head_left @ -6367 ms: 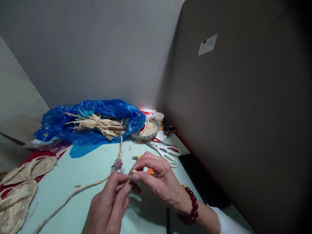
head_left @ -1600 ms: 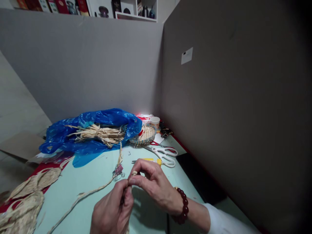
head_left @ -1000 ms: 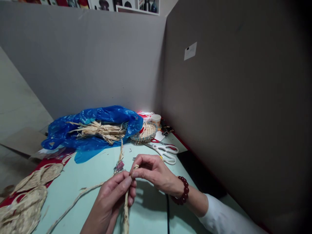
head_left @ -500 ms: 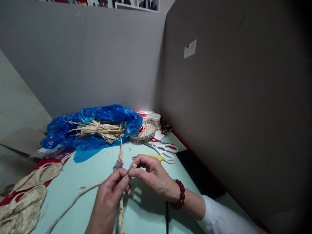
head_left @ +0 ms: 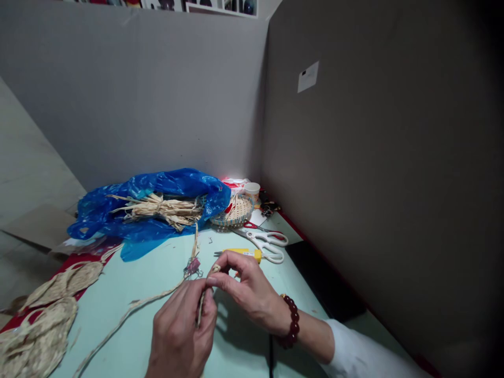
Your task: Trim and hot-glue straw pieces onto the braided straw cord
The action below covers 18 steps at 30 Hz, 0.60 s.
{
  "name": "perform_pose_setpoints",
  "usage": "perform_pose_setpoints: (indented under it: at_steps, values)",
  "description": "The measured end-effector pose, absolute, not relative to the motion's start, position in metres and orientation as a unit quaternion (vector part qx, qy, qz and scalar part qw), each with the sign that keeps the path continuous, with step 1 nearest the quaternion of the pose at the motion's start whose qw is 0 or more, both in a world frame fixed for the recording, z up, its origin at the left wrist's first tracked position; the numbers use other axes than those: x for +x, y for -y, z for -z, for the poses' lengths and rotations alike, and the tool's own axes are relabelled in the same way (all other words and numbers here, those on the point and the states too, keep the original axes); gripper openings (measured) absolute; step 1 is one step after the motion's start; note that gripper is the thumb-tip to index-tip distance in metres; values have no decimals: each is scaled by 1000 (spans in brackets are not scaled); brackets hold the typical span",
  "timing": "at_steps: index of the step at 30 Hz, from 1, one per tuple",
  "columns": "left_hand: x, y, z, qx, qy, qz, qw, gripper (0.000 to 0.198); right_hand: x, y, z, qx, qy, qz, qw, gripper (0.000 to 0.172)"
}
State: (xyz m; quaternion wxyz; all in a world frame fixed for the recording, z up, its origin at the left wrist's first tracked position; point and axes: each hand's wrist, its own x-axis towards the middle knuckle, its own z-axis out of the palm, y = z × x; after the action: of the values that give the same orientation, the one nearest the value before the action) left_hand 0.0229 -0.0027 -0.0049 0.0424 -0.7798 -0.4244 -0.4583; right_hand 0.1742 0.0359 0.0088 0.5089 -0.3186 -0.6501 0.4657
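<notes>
My left hand (head_left: 183, 323) is closed on a braided straw cord (head_left: 201, 308), a short piece of which shows between thumb and fingers. The fingertips of my right hand (head_left: 248, 291) pinch the cord's upper end, touching my left fingertips. Dark red beads circle my right wrist. A long twisted straw strand (head_left: 126, 313) runs from beside my left hand toward the lower left. Just beyond my hands lies a pinkish bundle with metal clips (head_left: 192, 266), with a strip of straw above it.
A blue plastic bag (head_left: 179, 181) holds a straw bundle (head_left: 165, 209) at the back. White-handled scissors (head_left: 268, 239), a yellow-handled tool (head_left: 246, 253), a round woven basket (head_left: 236, 211) and a cup (head_left: 252, 189) stand right of it. Woven straw pieces (head_left: 43, 331) lie left; a black panel (head_left: 323, 281) lies right.
My left hand has turned over, its back now facing up, and its fingers have closed further round the cord, hiding most of the hanging length. My right hand has barely moved.
</notes>
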Motion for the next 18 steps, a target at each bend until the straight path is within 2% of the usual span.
perform_pose_setpoints:
  at_steps: [3, 6, 11, 18]
  values:
    - [24, 1, 2, -781, 429, 451, 59, 12, 175, -40, -7, -324, 643, -486, 495, 22]
    - [24, -1, -4, -787, 440, 429, 55, 19, 176, -44, -6, -333, 636, -502, 482, 24]
    - [22, 0, -4, -784, 462, 408, 74, 12, 177, -43, -7, -356, 634, -504, 466, 20]
    - [25, 1, 3, -768, 482, 419, 38, 21, 175, -39, -8, -361, 625, -512, 466, 23]
